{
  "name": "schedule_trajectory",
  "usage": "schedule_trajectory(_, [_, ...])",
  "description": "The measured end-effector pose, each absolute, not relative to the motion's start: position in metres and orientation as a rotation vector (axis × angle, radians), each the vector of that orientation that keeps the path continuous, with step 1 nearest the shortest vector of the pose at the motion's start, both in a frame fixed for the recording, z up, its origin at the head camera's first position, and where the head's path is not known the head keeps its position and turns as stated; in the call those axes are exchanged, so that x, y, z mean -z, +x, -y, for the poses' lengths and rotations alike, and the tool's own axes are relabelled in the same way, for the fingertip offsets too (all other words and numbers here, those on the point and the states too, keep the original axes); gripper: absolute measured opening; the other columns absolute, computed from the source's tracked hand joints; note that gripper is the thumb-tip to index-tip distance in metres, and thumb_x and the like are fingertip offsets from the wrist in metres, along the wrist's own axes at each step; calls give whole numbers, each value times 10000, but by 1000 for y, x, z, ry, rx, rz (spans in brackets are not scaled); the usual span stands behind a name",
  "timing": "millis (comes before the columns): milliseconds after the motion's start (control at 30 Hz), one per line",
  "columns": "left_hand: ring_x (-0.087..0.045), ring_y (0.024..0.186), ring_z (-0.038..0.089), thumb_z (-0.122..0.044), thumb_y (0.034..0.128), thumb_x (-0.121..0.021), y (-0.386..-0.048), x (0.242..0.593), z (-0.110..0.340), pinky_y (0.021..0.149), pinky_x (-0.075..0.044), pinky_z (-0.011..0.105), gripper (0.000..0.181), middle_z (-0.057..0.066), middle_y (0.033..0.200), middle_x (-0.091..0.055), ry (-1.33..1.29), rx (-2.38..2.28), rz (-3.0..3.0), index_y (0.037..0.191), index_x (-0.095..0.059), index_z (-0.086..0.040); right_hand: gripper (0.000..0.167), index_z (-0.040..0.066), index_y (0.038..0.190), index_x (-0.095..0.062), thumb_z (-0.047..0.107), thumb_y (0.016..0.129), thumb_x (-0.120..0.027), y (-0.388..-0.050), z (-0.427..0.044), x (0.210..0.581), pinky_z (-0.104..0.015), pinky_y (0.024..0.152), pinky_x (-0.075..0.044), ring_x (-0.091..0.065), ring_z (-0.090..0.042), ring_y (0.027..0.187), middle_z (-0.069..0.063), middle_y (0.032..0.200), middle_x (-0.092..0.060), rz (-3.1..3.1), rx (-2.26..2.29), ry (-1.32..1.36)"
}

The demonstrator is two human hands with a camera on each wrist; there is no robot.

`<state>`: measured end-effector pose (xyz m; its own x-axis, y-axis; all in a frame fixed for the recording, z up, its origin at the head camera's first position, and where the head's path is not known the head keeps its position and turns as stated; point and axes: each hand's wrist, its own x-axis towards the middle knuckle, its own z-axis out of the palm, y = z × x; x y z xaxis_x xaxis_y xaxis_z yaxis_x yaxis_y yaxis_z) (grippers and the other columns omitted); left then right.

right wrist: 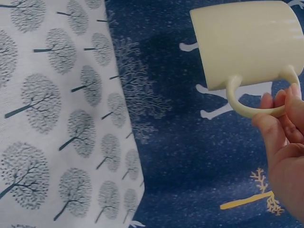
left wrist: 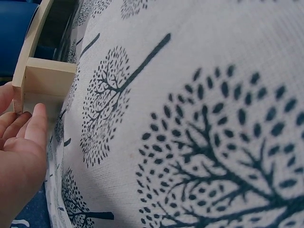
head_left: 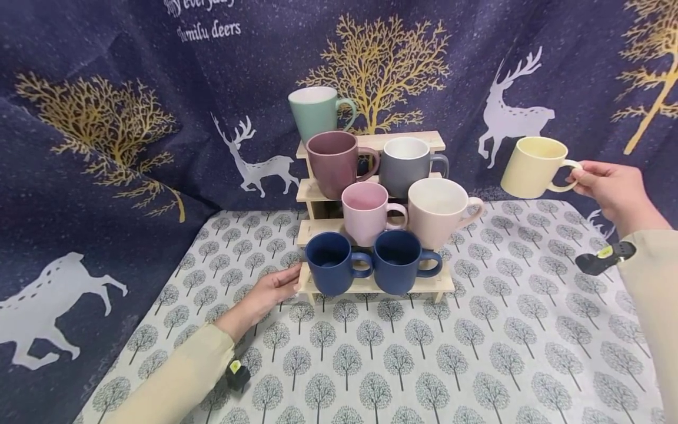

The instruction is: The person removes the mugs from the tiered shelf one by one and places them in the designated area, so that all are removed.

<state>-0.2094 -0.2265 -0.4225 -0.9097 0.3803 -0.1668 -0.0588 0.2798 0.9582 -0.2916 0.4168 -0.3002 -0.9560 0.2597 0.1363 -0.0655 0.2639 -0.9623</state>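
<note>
A pale yellow mug (head_left: 534,168) hangs in the air at the right, slightly tilted. My right hand (head_left: 609,185) pinches its handle (right wrist: 256,112) between thumb and fingers. At the lower left corner of a stepped wooden rack (head_left: 371,287), my left hand (head_left: 272,290) grips the end of the bottom board (left wrist: 21,78), fingers curled under it. Two navy mugs, a left one (head_left: 331,268) and a right one (head_left: 396,265), stand on the bottom step. Above them are a pink mug (head_left: 364,218) and a cream mug (head_left: 434,218). Higher sit a maroon mug (head_left: 331,168) and a grey mug (head_left: 404,171).
A green mug (head_left: 313,118) stands at the left of the top step (head_left: 402,141), with bare board to its right. Tree-patterned cloth (head_left: 371,365) covers the table. A dark blue curtain (head_left: 254,76) with deer and trees hangs behind and at the left.
</note>
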Motion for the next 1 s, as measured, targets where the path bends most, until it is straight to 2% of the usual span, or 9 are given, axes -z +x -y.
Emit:
schedule_trajectory(267, [-313, 1534, 417, -70, 991, -577, -209, 424, 227, 1253, -322, 467, 676, 225, 1654, -262, 292, -1678, -2196, 1580, -258, 18, 415, 381, 699, -718, 131, 1011, -605, -281, -410, 313, -22, 574, -526, -612, 105, 609, 238, 622, -674, 2186, -1852, -265])
schedule_trajectory(633, [-340, 1518, 428, -82, 992, -578, -209, 425, 228, 1246, -335, 455, 684, 231, 1657, -252, 293, -1687, -2183, 1584, -250, 16, 441, 276, 668, -732, 24, 1001, -590, -274, -400, 331, -45, 527, -508, -592, 55, 580, 167, 583, -671, 1987, -1988, -367])
schedule_trajectory(1000, [-323, 1527, 412, -53, 986, -576, -209, 426, 226, 1241, -338, 441, 689, 233, 1657, -251, 259, -1708, -2163, 1585, -243, 18, 505, 278, 618, -702, -32, 985, -545, -273, -397, 348, -46, 505, -497, -576, 46, 536, 167, 551, -651, 1888, -2007, -482])
